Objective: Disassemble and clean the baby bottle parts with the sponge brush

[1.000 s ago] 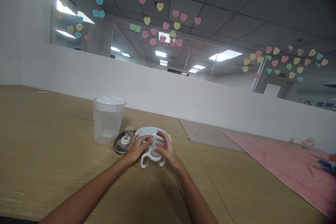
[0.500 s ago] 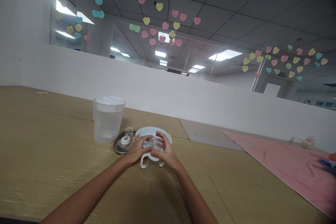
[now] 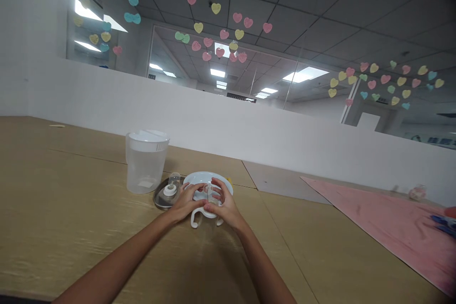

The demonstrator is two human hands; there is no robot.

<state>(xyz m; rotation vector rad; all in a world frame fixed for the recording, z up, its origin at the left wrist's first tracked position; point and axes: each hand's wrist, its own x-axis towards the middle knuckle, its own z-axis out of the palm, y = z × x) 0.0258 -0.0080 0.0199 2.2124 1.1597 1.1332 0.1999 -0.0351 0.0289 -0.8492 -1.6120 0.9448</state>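
The bottle (image 3: 207,223) is clasped near its top by left hand (image 3: 185,203) and right hand (image 3: 228,205), just before the plate (image 3: 203,175) — work judged unfinished; white ring (image 3: 170,191) left on tray (image 3: 156,200), left of plate.

A pink sheet (image 3: 388,228) lay over the right of the desk (image 3: 64,213), a dark blue object (image 3: 443,223) upon it. Heart-shaped notes (image 3: 215,8) dotted the glass (image 3: 270,64) above the white wall (image 3: 213,118); ceiling lights (image 3: 306,74) glowed.
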